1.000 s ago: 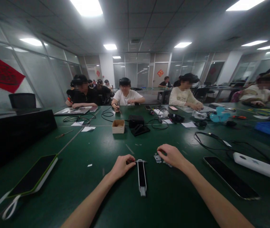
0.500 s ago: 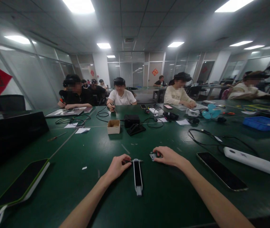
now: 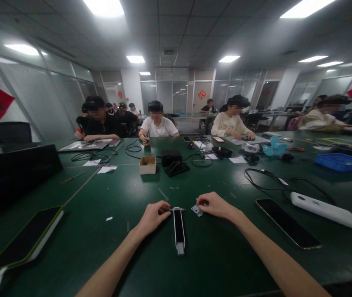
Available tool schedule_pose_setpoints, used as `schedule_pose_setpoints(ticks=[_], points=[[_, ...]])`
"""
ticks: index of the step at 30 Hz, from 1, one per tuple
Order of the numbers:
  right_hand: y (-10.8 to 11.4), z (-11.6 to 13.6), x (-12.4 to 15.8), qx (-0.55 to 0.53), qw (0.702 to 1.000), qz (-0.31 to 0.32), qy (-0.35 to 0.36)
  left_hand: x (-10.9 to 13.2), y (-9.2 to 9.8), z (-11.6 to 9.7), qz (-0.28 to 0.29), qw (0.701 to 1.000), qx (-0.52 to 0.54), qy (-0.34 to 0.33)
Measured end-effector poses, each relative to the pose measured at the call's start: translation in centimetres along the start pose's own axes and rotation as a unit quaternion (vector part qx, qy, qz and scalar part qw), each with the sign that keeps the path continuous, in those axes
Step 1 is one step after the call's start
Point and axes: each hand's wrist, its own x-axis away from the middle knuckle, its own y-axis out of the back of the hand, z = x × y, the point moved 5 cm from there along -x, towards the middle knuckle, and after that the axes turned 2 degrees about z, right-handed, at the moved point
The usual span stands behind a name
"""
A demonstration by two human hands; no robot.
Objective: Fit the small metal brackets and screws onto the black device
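Note:
My left hand (image 3: 156,213) is closed in a pinch at the upper left corner of a slim white-framed device with a dark face (image 3: 179,229). The device lies lengthwise on the green table. A thin pin-like piece sticks out at its top end, and the fingertips meet it on the left; the exact grip is too small to make out. To the right of the device, my right hand (image 3: 214,205) pinches a small grey metal plate with holes (image 3: 197,210). That plate is tilted low over the table, apart from the device.
A dark phone (image 3: 287,222) and a white power bank (image 3: 324,209) lie at right, near a black cable (image 3: 256,187). A green-edged tablet (image 3: 27,235) is at left. Farther off are a small box (image 3: 147,165), a blue tray (image 3: 343,162) and several people seated.
My right hand has shifted slightly left, and the metal plate has come lower and turned to a flatter angle. My left hand and the white-framed device have hardly moved.

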Motion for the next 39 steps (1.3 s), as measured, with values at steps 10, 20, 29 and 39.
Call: schedule_pose_setpoints(ticks=[10, 20, 29, 39], points=[[1.3, -4.1, -0.4, 0.124, 0.988, -0.089, -0.026, 0.2, 0.1, -0.2, 0.018, 1.0, 0.004, 0.005], [2.3, -5.6, -0.1, 0.152, 0.982, -0.098, -0.055, 0.1, 0.0, 0.0, 0.017, 1.0, -0.002, 0.01], [2.6, -5.3, 0.3, 0.154, 0.984, -0.084, -0.037, 0.0, 0.0, -0.2, 0.015, 1.0, -0.008, 0.014], [1.4, -5.7, -0.4, 0.152, 0.984, -0.073, -0.061, 0.0, 0.0, -0.2, 0.017, 1.0, 0.0, 0.014]])
